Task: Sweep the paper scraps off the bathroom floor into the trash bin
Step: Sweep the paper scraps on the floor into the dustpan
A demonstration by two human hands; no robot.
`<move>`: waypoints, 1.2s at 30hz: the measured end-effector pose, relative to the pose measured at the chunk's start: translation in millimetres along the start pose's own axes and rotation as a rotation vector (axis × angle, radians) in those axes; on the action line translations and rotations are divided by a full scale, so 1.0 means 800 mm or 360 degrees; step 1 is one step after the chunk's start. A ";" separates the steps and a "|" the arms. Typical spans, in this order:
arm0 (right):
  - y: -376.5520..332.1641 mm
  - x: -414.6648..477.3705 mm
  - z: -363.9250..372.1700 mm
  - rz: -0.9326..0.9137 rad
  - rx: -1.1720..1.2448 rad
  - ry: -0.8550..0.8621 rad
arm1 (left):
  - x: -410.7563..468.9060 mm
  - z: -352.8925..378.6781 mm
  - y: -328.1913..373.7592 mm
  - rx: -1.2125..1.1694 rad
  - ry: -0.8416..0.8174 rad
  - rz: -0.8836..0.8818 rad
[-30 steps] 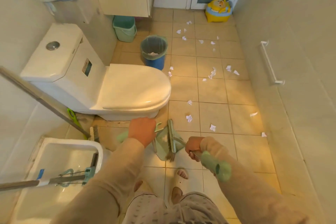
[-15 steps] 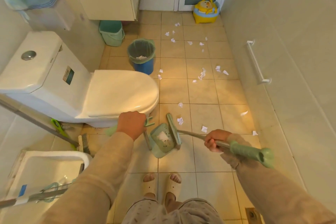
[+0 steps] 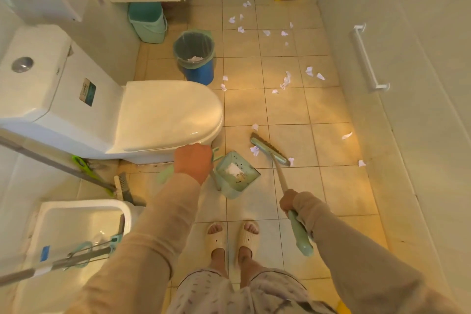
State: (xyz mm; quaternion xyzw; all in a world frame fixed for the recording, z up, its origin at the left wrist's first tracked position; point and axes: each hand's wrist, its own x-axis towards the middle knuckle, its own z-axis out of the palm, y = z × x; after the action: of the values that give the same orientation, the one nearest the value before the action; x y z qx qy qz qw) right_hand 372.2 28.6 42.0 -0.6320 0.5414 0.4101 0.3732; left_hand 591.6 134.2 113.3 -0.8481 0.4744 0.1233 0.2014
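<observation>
One view, head camera, looking down. Item 1, paper scraps: your nearest scrap [image 3: 254,150] lies against the broom head [image 3: 269,149]; others are scattered across the floor tiles [image 3: 331,186] toward the far door, well apart from one another. They look light and crumpled, so they will likely skitter or lift under a fast stroke; move them with the bristles, not your fingers. Item 2, dustpan [image 3: 235,174]: it sits on the floor just beside the toilet [image 3: 153,115], mouth toward the broom, with a white scrap already inside. Item 3, trash bin [image 3: 195,56]: blue, lined, beyond the toilet bowl, some paper in it. Item 4, your left hand [image 3: 193,162]: closed around the dustpan's upright handle, arm reaching forward and down. Item 5, your right hand [image 3: 289,202]: wrapped around the broom shaft just above its green grip, forearm angled inward, shaft slanting forward to the head.
</observation>
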 end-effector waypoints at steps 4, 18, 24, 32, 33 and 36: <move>0.009 -0.009 0.005 -0.0028 -0.0053 0.0017 | 0.004 -0.001 0.003 0.0008 0.0048 0.0013; 0.088 -0.056 -0.022 -0.0030 0.0379 -0.0091 | 0.037 -0.029 -0.008 -0.0083 0.0106 0.0070; 0.088 -0.028 -0.034 0.0145 0.0641 0.0086 | 0.040 -0.038 0.018 0.0056 0.0189 0.0314; 0.088 -0.001 -0.019 0.0294 0.0916 0.0031 | 0.039 -0.027 0.049 0.0102 0.0151 0.0459; 0.090 -0.006 -0.013 0.0289 0.0864 -0.0016 | 0.040 -0.028 0.053 0.0105 0.0136 0.0464; 0.096 -0.027 0.004 0.0252 0.0866 -0.0187 | 0.044 -0.031 0.060 0.0130 0.0139 0.0461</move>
State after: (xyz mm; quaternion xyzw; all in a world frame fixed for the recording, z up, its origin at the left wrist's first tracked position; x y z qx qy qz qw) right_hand 293.9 29.1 58.5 -0.4396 0.6566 0.3135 0.5267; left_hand 569.5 74.0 110.5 -0.7665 0.6046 0.0946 0.1950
